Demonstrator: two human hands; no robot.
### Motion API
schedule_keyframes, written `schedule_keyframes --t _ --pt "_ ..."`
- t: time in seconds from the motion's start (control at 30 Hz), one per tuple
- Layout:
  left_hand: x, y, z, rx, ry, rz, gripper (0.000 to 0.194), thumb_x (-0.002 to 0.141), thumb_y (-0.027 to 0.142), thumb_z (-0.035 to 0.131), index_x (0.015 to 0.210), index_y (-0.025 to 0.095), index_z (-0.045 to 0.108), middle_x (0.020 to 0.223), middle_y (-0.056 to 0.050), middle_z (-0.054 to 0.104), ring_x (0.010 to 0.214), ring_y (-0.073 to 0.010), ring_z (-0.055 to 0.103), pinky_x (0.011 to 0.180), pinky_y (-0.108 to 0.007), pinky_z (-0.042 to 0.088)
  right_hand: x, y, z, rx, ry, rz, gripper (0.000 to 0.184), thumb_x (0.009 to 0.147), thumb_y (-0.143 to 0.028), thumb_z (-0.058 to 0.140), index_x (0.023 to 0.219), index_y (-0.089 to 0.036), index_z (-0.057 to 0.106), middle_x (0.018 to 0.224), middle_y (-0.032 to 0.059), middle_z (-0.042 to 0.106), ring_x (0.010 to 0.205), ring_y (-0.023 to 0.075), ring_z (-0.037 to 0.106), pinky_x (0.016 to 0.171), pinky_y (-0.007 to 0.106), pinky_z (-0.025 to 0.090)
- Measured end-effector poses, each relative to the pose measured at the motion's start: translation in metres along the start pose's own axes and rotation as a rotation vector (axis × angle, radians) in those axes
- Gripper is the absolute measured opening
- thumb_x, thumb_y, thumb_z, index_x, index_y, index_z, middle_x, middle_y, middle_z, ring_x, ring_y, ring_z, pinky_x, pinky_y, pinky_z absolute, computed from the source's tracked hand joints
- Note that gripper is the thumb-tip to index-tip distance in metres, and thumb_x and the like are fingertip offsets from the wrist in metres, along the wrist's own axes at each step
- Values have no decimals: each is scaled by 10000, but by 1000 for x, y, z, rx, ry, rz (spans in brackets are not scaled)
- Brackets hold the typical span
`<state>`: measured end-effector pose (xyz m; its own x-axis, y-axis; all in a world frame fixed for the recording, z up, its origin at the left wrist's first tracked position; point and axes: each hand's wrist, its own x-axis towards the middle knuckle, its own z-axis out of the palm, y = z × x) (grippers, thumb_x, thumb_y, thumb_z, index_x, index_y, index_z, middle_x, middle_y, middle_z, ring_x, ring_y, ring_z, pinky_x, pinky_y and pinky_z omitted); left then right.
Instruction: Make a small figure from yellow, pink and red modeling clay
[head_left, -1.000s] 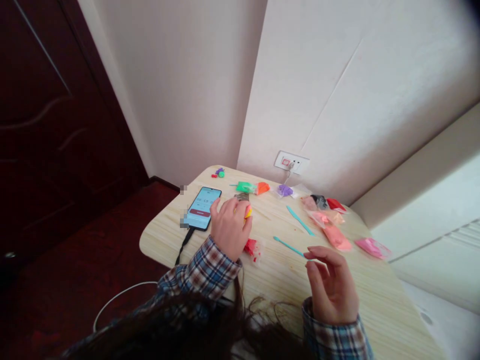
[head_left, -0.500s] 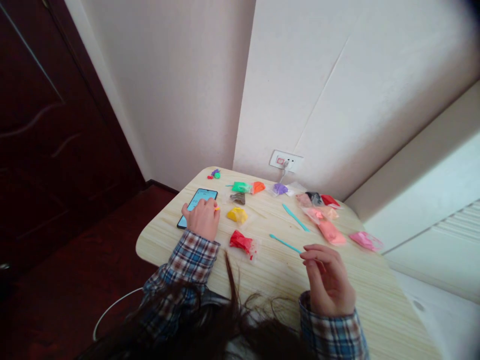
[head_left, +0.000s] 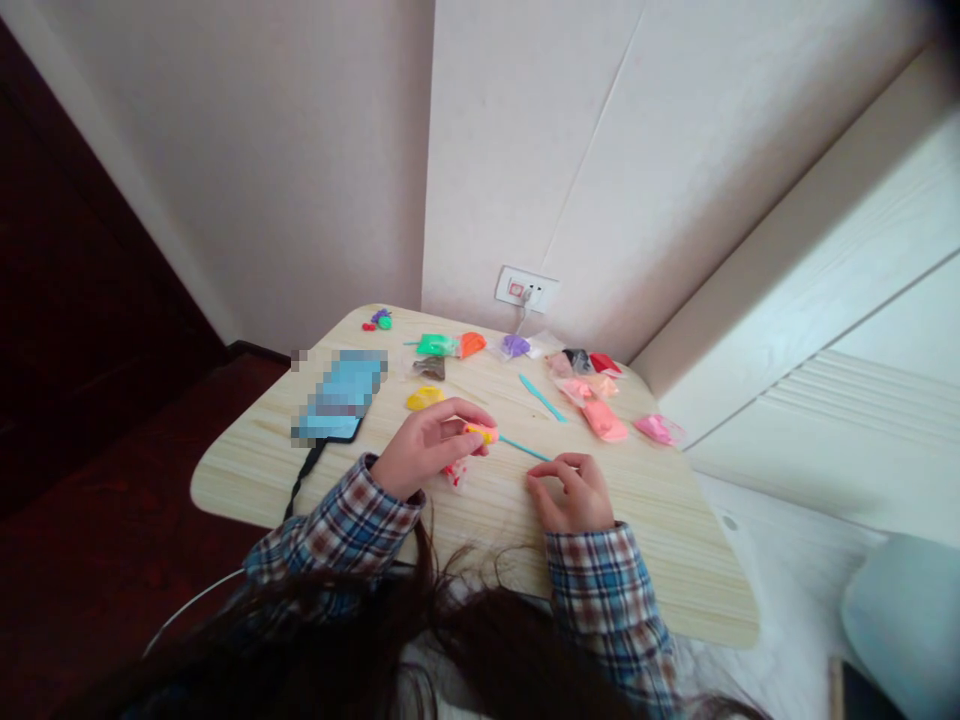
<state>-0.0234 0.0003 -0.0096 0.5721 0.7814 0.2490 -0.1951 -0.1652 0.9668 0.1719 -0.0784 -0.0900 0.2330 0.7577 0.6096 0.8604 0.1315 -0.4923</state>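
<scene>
My left hand point(head_left: 424, 452) pinches a small pink-and-yellow piece of modelling clay point(head_left: 482, 433) between thumb and fingers, above the table. My right hand point(head_left: 574, 492) is to its right, thumb and index finger curled together; whether anything is between their tips is hidden. A thin blue modelling tool point(head_left: 525, 449) runs from the clay piece toward my right fingers and passes behind them. Behind my left hand, a red bag of clay point(head_left: 455, 472) is mostly covered. A yellow bag of clay point(head_left: 426, 398) lies just beyond that hand.
On the pale wooden table point(head_left: 255, 470) are a pixelated phone point(head_left: 341, 395), a second blue tool point(head_left: 541, 398), green point(head_left: 435, 345), purple point(head_left: 515, 346) and pink point(head_left: 660, 430) clay bags, among several others. Small coloured clay pieces point(head_left: 382, 320) sit at the far left corner. A plug fills the wall socket point(head_left: 527, 290).
My left hand has left the phone and moved right, carrying the clay piece toward my right hand. My right fingers have curled in more. The view has shifted to the right.
</scene>
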Motion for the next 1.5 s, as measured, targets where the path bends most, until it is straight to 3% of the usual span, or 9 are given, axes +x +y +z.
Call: schedule_keyframes --t 0.17,0.33,0.57,0.73,0.93,1.23,1.5 --pt "-3 6 5 -98 -17 21 139 747 272 615 780 137 609 692 -9 609 570 -90 569 520 -198 465 0 1 3 -61 -27 -28 64 699 -255 626 661 -204 636 792 39 503 731 183 491 659 355 445" --pt "-7 9 8 -94 -66 64 184 763 324 624 771 141 613 699 -14 611 553 -89 568 469 -180 437 3 -5 0 -13 -55 0 87 723 -262 611 664 -203 634 783 39 506 738 184 493 637 342 437" --pt "-8 7 17 -210 -133 87 285 697 383 706 776 144 572 680 -8 593 591 -107 592 554 -219 500 19 -34 -23 475 19 -68 19 771 -214 591 774 -203 606 797 35 505 743 161 502 586 300 449" --pt "-8 4 19 -190 -155 109 258 696 335 716 786 143 569 719 -8 572 607 -94 585 570 -207 500 21 -53 -26 724 114 -90 24 775 -210 570 772 -221 590 816 28 493 794 171 504 674 343 440" --pt "-10 3 24 -126 -143 126 241 720 332 689 793 147 554 734 -15 564 622 -103 580 566 -216 503 20 -63 -23 717 221 -99 50 779 -238 557 746 -222 591 803 23 481 771 172 501 691 360 418" --pt "-11 2 30 28 -48 303 209 749 324 660 769 139 564 683 -9 564 610 -90 548 561 -197 478 20 -72 -23 685 278 -136 72 773 -170 574 780 -232 610 815 16 486 770 156 497 684 333 408" --pt "-13 0 27 227 5 412 161 758 287 648 769 142 580 677 -20 592 621 -102 547 576 -214 471 19 -75 -24 608 228 -123 52 780 -198 551 764 -223 594 806 27 487 772 171 516 675 356 444"
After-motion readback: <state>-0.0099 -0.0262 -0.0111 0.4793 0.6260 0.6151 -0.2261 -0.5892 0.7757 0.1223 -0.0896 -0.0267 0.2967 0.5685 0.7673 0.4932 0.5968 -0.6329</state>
